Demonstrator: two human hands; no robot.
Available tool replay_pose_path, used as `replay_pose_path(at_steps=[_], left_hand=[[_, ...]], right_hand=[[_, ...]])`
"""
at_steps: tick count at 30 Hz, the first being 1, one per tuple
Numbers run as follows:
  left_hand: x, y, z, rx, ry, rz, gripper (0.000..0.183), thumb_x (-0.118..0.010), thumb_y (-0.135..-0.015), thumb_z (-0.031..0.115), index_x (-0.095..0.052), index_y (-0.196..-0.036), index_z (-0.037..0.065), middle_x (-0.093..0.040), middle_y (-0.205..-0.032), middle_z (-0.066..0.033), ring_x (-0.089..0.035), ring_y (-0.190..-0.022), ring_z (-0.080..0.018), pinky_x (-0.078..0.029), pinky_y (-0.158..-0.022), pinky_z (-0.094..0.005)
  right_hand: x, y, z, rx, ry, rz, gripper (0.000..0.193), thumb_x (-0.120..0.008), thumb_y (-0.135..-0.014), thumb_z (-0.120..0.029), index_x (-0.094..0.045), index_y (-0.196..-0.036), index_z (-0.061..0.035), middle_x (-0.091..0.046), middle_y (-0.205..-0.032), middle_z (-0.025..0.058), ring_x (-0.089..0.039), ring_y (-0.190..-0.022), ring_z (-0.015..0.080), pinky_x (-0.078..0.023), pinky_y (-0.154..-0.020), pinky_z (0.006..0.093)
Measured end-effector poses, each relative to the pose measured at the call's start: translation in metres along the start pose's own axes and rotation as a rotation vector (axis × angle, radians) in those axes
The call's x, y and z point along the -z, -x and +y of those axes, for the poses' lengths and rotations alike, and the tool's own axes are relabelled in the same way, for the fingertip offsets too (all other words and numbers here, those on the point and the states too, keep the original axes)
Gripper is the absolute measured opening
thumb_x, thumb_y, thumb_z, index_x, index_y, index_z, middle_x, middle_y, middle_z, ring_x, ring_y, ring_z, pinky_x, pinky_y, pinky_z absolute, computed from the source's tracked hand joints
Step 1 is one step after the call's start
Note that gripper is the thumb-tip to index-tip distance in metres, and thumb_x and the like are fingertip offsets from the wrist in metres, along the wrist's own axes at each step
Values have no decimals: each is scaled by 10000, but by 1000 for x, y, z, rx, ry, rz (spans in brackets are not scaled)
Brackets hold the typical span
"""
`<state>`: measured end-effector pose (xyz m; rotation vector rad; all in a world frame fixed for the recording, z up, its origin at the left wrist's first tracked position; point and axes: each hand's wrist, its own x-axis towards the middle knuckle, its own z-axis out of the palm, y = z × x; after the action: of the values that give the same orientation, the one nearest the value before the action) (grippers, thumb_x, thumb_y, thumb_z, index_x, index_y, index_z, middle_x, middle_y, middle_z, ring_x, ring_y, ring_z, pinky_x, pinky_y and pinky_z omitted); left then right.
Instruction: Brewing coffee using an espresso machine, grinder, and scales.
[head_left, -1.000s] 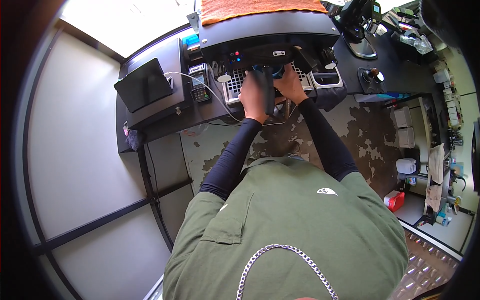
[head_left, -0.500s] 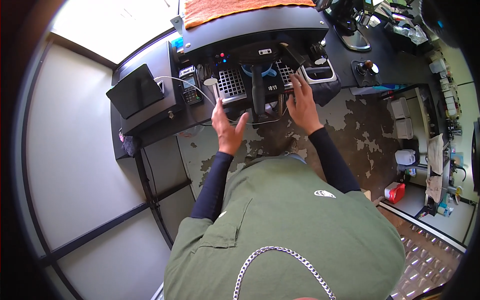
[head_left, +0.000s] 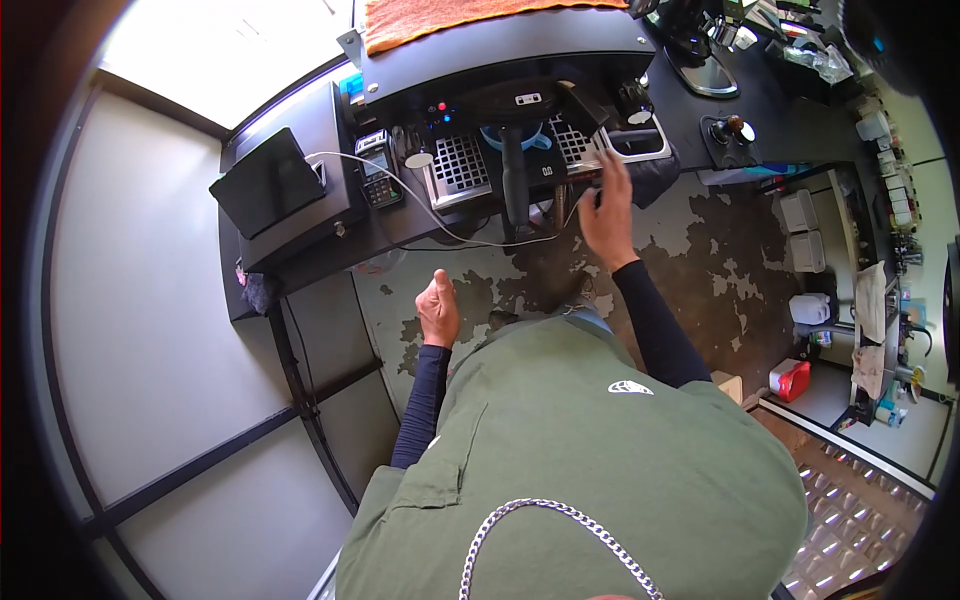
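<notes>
As the head camera looks down past a green shirt [head_left: 570,430], a person's two bare hands stand apart before a black espresso machine [head_left: 500,62]. Its long black handle [head_left: 515,182] sits at the middle of the machine's front and juts back toward the person, its long axis running almost straight from machine to body.

The right hand [head_left: 608,218] is the nearer one. It is raised with fingers extended and grips nothing; the handle lies to its left, with a clear gap between. Its fingertips reach up by the right part of the metal drip grid [head_left: 459,166]; whether they touch the edge, I cannot tell.

The left hand [head_left: 438,310] hangs lower, close to the body, thumb uppermost and fingers curled inward. No object shows in it, but its palm is hidden, so I cannot tell whether it is clenched. From there the handle lies ahead and to the right, well apart.

Behind the handle, partly covered by it, is a blue cup [head_left: 541,142]; just beside the handle, on its right, a small display [head_left: 547,171] glows.
</notes>
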<state>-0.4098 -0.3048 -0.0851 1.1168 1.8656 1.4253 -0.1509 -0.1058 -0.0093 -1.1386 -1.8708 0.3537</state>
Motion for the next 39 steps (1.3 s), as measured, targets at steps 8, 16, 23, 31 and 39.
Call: replay_pose_path(at_steps=[8, 16, 23, 31, 39], left_hand=[[11, 3, 16, -85, -27, 27, 635, -360, -1092, 593, -457, -742, 72, -376, -645, 36, -340, -599, -79, -268, -545, -278], [2, -9, 34, -118, 127, -8, 554, -374, -1109, 533, -599, -906, 69, -453, -670, 43, -392, -610, -50, -310, -555, -239], [-1, -44, 59, -417, -82, 56, 260, -635, -1020, 292, -608, -1042, 34, -620, -945, -100, -606, -865, -257, -494, -789, -379], [-24, -95, 74, -644, -526, -49, 637, -724, -937, 385, -491, -1462, 107, -396, -1514, -237, -447, -1368, -439, -400, -1125, -497], [-38, -96, 73, -636, -682, -105, 724, -744, -862, 513, -496, -1516, 328, -291, -1606, -234, -405, -1377, -414, -354, -1125, -507]], right_hand=[[47, -56, -65, 100, -240, 269, 295, -598, -1028, -120, -552, -1287, 14, -601, -1215, 138, -643, -983, 224, -531, -862, 347], [47, -68, -101, -103, -489, 97, 361, -537, -1090, -238, -608, -1352, 0, -650, -1025, 23, -528, -825, 105, -462, -745, 259], [22, -35, -146, -140, -756, -35, 619, -285, -1142, -415, -508, -1445, 77, -526, -1486, 176, -495, -1383, 249, -362, -1186, 375], [59, -46, -145, -63, -584, -361, 681, -228, -1129, -503, -536, -1409, 37, -561, -1443, 166, -574, -1297, 257, -424, -1120, 381], [78, -8, -104, -333, -598, -142, 659, -241, -1116, -543, -493, -1412, -11, -583, -1313, 136, -654, -1149, 245, -513, -1001, 370]])
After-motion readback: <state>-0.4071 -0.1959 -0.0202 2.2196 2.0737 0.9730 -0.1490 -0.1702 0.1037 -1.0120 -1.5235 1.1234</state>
